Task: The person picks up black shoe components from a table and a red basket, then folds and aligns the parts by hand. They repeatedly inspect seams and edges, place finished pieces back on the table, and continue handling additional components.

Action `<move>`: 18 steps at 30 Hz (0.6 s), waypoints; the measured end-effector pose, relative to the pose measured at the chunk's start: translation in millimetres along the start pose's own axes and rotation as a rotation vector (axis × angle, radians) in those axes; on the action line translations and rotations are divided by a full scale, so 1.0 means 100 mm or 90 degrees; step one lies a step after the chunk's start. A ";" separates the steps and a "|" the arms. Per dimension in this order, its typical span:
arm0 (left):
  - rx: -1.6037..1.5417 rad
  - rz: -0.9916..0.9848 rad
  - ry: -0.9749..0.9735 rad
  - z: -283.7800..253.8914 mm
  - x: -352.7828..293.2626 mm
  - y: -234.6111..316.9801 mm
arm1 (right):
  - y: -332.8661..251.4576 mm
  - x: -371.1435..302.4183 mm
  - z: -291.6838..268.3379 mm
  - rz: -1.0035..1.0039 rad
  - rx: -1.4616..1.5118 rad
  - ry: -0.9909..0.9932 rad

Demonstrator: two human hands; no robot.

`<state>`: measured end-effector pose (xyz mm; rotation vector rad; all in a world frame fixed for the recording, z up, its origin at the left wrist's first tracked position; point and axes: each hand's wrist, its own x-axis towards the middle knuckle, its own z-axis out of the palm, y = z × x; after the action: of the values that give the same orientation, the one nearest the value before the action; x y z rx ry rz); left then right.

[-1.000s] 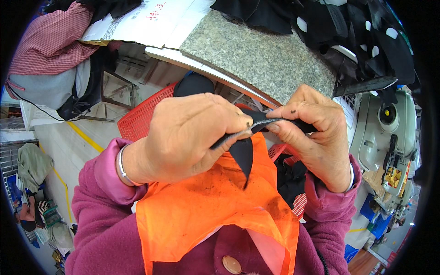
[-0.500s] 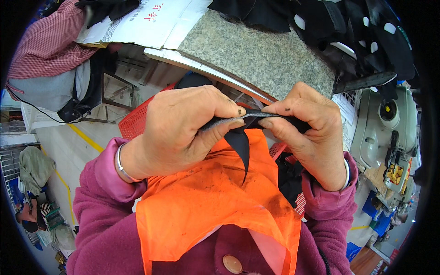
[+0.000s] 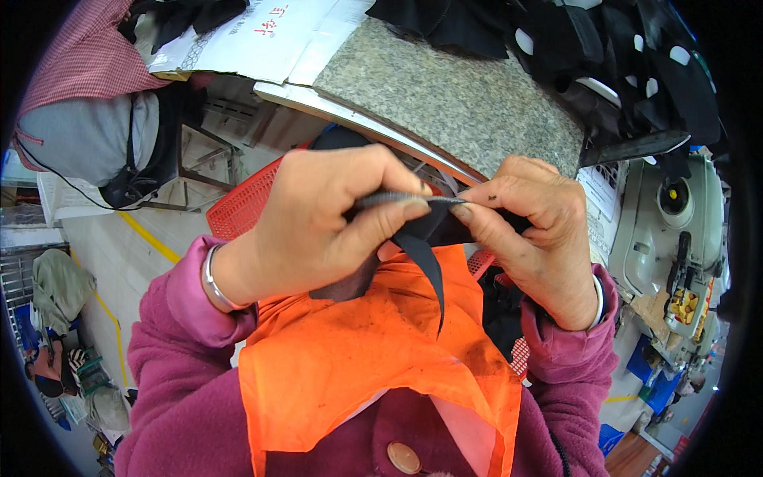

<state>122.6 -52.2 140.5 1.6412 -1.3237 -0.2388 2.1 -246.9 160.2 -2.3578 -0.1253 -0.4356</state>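
Orange apron [image 3: 358,342] against the wearer's body comes first on my feed; just past it, left hand [image 3: 318,215] and right hand [image 3: 532,226] each keep a closed grip, thumb against finger, on the edge of one black fabric piece [image 3: 433,226], its pointed end hanging between them. Beyond, I see a red basket [image 3: 246,199], then the speckled worktop [image 3: 445,95] bearing dark scraps [image 3: 453,22].

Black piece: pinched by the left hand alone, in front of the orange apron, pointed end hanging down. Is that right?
Not alone: the head view shows the left hand and the right hand both pinching the black piece. It is in front of the orange apron, pointed end hanging down.
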 end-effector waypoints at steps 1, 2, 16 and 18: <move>-0.056 -0.048 -0.009 -0.02 0.02 -0.01 | 0.00 0.00 0.00 0.008 0.022 0.000; -0.116 -0.091 -0.014 -0.03 0.04 -0.03 | 0.00 0.00 -0.01 0.017 0.025 -0.016; -0.044 -0.099 -0.179 -0.10 0.31 -0.04 | -0.01 0.02 -0.06 -0.005 0.004 -0.084; -0.025 -0.083 -0.158 -0.06 0.32 -0.06 | 0.01 0.01 -0.06 -0.001 0.009 -0.088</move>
<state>143.0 -75.8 151.3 1.7073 -1.3862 -0.5589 1.2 -251.4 164.2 -2.3734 -0.1931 -0.2716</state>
